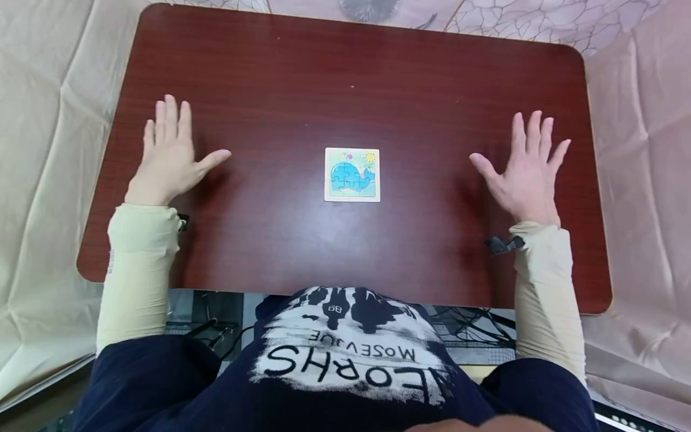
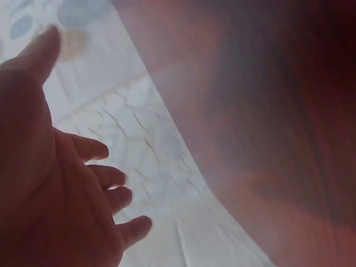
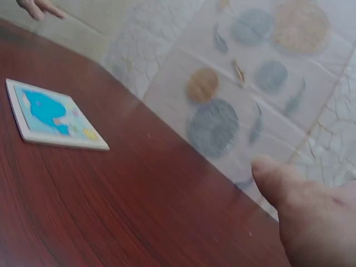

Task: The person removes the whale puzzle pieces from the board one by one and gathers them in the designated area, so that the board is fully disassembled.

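Note:
A small square jigsaw puzzle [image 1: 352, 197] with a pale frame lies flat near the middle of the table; its joined pieces show a blue whale and a yellow sun. Well to its left, the left hand [image 1: 168, 159] is spread with straight fingers and thumb out, holding nothing. On the other side, the right hand [image 1: 526, 174] is likewise spread and holds nothing. Neither hand touches the puzzle. In the right wrist view the puzzle [image 3: 61, 139] appears at the left, with the right thumb [image 3: 272, 178] at the lower right. Only the left hand [image 2: 67, 172] and table edge show in the left wrist view.
The dark red-brown table [image 1: 270, 90] has rounded corners. Pale cloth [image 1: 43, 150] hangs on both sides, and a patterned sheet [image 3: 217, 89] stands behind the far edge. Black cables [image 1: 475, 327] lie below the near edge. Dark straps are at both wrists.

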Demonstrator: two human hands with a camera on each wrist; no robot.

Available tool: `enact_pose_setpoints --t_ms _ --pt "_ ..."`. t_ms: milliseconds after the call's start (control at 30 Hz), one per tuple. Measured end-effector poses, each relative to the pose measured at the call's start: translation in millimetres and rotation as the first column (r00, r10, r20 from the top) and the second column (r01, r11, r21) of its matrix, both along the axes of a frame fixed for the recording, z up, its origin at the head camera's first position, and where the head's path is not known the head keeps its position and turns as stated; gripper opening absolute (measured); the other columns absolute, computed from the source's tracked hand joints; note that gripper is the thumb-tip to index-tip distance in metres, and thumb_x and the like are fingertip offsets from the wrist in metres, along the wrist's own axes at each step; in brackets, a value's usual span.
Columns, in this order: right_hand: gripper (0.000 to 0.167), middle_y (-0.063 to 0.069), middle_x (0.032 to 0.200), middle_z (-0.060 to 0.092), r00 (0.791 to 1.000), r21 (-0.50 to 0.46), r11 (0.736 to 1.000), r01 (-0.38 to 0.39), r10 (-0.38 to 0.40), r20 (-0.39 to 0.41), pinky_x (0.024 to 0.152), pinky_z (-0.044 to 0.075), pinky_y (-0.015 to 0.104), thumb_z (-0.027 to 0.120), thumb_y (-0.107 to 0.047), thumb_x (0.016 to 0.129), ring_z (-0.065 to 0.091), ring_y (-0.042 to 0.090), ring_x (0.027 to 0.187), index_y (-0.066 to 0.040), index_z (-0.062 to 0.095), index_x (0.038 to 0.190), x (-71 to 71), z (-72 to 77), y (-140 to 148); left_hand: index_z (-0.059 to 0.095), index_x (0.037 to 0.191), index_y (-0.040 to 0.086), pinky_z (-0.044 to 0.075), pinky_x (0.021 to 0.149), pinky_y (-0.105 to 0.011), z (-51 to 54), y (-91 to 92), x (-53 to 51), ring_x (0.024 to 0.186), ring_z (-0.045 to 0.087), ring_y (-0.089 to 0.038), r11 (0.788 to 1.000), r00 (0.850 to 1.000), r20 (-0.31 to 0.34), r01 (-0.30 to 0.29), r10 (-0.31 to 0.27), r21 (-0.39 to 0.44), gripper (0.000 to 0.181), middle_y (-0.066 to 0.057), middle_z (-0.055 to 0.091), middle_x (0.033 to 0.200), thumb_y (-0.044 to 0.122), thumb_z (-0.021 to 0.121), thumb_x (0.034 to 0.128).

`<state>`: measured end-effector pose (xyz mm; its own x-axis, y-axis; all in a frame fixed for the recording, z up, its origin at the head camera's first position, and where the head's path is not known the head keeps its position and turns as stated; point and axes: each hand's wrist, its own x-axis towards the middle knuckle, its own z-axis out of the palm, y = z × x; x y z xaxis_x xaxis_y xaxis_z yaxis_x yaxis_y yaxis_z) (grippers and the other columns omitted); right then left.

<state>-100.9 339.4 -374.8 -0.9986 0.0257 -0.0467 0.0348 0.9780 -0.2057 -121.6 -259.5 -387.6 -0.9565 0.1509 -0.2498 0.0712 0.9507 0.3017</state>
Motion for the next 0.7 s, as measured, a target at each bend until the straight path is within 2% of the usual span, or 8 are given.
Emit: enact_pose_setpoints --t_ms 167,367,533,700 --pt "0.096 0.006 0.162 -0.006 0.998 -0.031 0.998 -0.053 0.052 -0.022 0.111 -0.017 0.054 0.047 -0.069 0.088 -0.016 0.023 0.147 -0.017 0.005 0.158 -3.7 -1.8 -21.1 -0.013 0.153 0.005 -0.009 0.114 -0.054 1.7 30.6 -2.8 0.145 -0.021 -0.029 0.997 0.997 -0.006 0.075 -0.075 0.014 0.107 -0.015 -0.021 0.158 0.068 0.046 0.0898" --pt "0.091 0.009 0.163 0.005 0.987 -0.066 0.988 -0.14 0.134 -0.084 0.114 -0.013 0.05 0.052 -0.065 0.089 -0.007 0.023 0.149 -0.015 0.017 0.157 -13.7 -2.6 -52.2 -0.008 0.155 0.007 -0.008 0.115 -0.051 6.7 59.8 -5.3 0.147 -0.016 -0.027 0.991 0.992 -0.008 0.126 -0.126 0.035 0.102 -0.012 -0.016 0.16 0.067 0.045 0.0909" --pt "0.087 0.01 0.162 0.011 0.973 -0.061 0.973 -0.222 0.217 -0.078 0.115 -0.01 0.051 0.053 -0.063 0.09 -0.002 0.026 0.149 -0.012 0.026 0.154 -20.5 -7.1 -78.3 0.002 0.155 0.003 -0.006 0.115 -0.053 4.3 71.3 -5.9 0.147 -0.013 -0.029 0.987 0.987 0.007 0.162 -0.162 0.025 0.098 -0.015 -0.011 0.161 0.064 0.044 0.0927" --pt "0.082 0.01 0.161 0.015 0.955 -0.055 0.954 -0.295 0.292 -0.058 0.115 -0.008 0.051 0.053 -0.06 0.091 0.002 0.027 0.148 -0.011 0.03 0.153 -24.8 -11.9 -101.3 0.006 0.155 0.001 -0.005 0.115 -0.054 0.3 75.9 -5.2 0.148 -0.01 -0.031 0.986 0.986 0.026 0.164 -0.165 0.034 0.093 -0.017 -0.008 0.161 0.06 0.045 0.0944"
